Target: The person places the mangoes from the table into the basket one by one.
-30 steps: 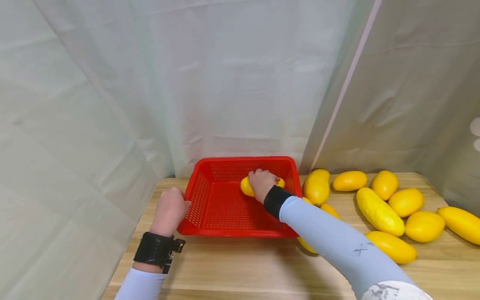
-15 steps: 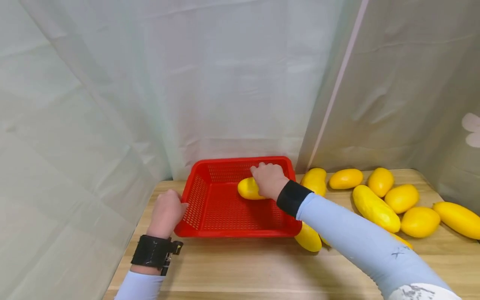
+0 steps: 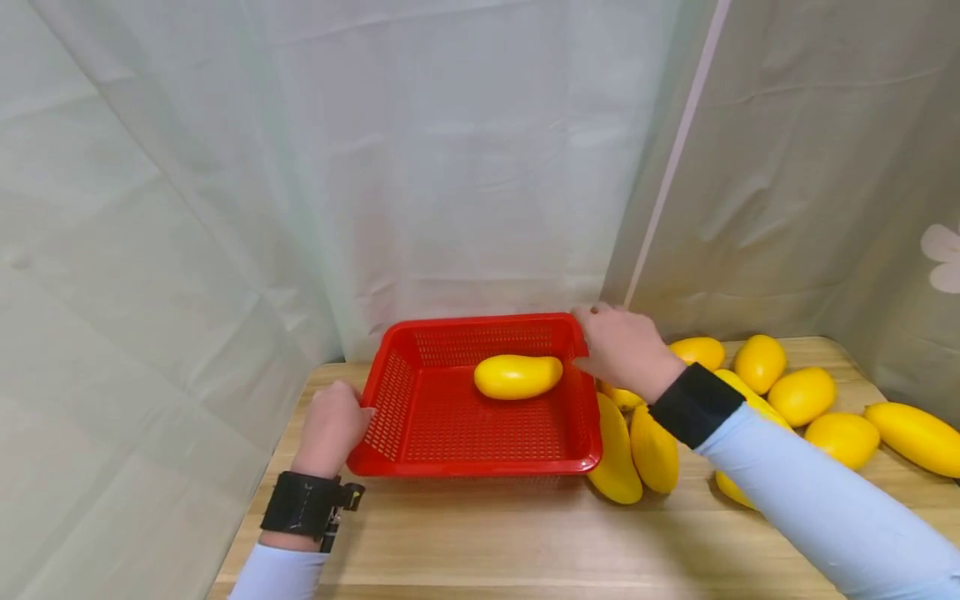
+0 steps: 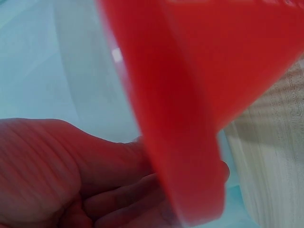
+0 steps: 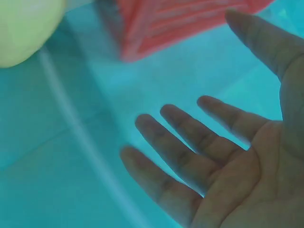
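Observation:
My left hand (image 3: 330, 429) grips the left rim of a red plastic basket (image 3: 457, 427) with slotted walls. The left wrist view shows the thumb and fingers on either side of that rim (image 4: 175, 123). One yellow mango (image 3: 517, 377) lies on its side in the basket, toward the back right. Beyond the right rim, my right hand (image 3: 628, 348) is in the air with nothing in it. Its fingers (image 5: 183, 152) are spread and nearly straight in the right wrist view, with the basket's corner above them.
Two mangoes (image 3: 617, 454) lie against the basket's right side. Several more mangoes (image 3: 802, 396) are spread over the right part of the wooden table (image 3: 480, 542), some partly behind my right arm. A pale curtain (image 3: 487, 167) hangs behind and to the left.
My right hand has let go of the mango and moved right, out over the basket's right rim. The mango stays inside. My left hand keeps its grip on the rim.

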The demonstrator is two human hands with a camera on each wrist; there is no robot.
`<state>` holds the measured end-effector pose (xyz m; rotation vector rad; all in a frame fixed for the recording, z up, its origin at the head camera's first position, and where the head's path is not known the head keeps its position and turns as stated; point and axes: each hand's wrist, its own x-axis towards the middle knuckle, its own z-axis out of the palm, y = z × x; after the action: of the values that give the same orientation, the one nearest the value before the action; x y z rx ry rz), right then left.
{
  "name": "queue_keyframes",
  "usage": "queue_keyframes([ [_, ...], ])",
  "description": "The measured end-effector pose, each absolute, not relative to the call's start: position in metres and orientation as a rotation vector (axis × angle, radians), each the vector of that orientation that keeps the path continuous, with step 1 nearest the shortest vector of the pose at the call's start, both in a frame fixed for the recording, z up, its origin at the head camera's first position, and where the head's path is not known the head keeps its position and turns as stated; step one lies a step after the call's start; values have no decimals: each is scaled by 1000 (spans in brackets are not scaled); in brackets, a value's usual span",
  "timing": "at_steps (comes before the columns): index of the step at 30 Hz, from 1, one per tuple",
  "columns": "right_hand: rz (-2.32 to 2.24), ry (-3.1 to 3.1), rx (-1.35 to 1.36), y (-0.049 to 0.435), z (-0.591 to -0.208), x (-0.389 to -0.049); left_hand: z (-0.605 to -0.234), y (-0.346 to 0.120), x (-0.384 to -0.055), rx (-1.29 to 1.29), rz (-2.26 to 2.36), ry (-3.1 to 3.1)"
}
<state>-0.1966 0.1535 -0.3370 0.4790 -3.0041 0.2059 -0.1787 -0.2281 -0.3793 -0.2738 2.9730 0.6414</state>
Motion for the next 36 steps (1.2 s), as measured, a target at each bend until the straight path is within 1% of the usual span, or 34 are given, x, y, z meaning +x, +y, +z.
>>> queue_keyframes([
  [9, 188, -3016, 240, 226, -349, -184, -377, -228, -179, -267, 632, 2987],
  [16, 247, -3159, 37, 264, -366, -167, -377, -227, -178, -263, 631, 2990],
  [24, 318, -3296, -144, 287, -378, -152, -377, -226, -177, -279, 639, 2981],
  [36, 384, -3386, -300, 297, -394, -140, -380, -228, -180, -285, 623, 2980],
])
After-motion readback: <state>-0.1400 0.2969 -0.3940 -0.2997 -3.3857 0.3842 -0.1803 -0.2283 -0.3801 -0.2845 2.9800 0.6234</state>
